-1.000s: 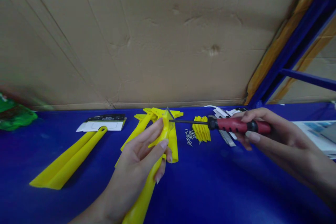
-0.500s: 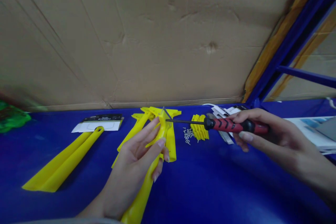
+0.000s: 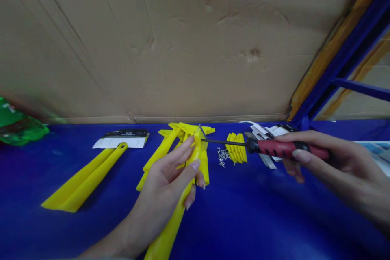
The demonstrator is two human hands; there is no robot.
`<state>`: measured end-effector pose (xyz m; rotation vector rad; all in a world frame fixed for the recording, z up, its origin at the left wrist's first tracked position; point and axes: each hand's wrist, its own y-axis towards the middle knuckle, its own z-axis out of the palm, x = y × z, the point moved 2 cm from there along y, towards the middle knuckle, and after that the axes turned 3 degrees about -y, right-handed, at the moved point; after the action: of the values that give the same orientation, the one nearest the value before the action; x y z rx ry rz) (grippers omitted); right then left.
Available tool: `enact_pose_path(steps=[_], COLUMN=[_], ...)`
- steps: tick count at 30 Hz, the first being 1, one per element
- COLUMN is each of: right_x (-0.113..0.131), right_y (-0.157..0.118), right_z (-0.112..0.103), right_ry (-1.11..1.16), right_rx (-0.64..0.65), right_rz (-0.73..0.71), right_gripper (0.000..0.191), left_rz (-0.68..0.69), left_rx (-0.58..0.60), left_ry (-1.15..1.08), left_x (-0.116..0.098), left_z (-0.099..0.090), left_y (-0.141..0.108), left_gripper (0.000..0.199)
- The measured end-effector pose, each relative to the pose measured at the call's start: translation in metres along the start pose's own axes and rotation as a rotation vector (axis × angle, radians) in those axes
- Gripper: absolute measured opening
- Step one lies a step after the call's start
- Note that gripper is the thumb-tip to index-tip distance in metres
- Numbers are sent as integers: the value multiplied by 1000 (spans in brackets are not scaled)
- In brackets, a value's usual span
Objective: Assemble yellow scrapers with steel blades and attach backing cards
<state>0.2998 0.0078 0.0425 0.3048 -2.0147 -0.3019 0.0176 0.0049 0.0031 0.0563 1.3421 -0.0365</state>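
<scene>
My left hand [image 3: 166, 183] is closed around a yellow plastic scraper [image 3: 167, 227], its long handle slanting down toward me and its head pointing up and away. A small pointed edge, perhaps a blade, sticks out at the tip of the head. In my right hand [image 3: 338, 162] is a screwdriver [image 3: 276, 148] with a red and black handle, fingers wrapped around its rear part. The shaft lies nearly level, and its tip meets the side of the scraper's head. Whether a screw sits under the tip is too small to tell.
Behind my left hand lie more yellow scrapers [image 3: 161, 148]. Small screws [image 3: 222, 157] and a row of yellow clips [image 3: 237, 148] are to their right, then white and grey packaging strips [image 3: 268, 146]. Two yellow handles [image 3: 87, 180] lie left by labelled cards [image 3: 123, 139]. Cardboard [image 3: 189, 48] stands behind.
The screwdriver handle has turned in my right hand, with its tip still at the scraper's head. The whole scene has shifted slightly to the right in view.
</scene>
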Motion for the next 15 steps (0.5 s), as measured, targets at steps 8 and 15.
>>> enact_pose_path(steps=[8, 15], right_x=[-15, -27], right_y=[-1, -3], right_z=[9, 8], right_ry=[168, -255], right_rx=[94, 18], right_rz=[194, -176], right_gripper=[36, 26], left_rz=[-14, -8], left_rx=[23, -20], left_ry=[51, -13], left_x=[3, 0], left_z=[-3, 0], left_y=[-3, 1], left_gripper=[71, 81])
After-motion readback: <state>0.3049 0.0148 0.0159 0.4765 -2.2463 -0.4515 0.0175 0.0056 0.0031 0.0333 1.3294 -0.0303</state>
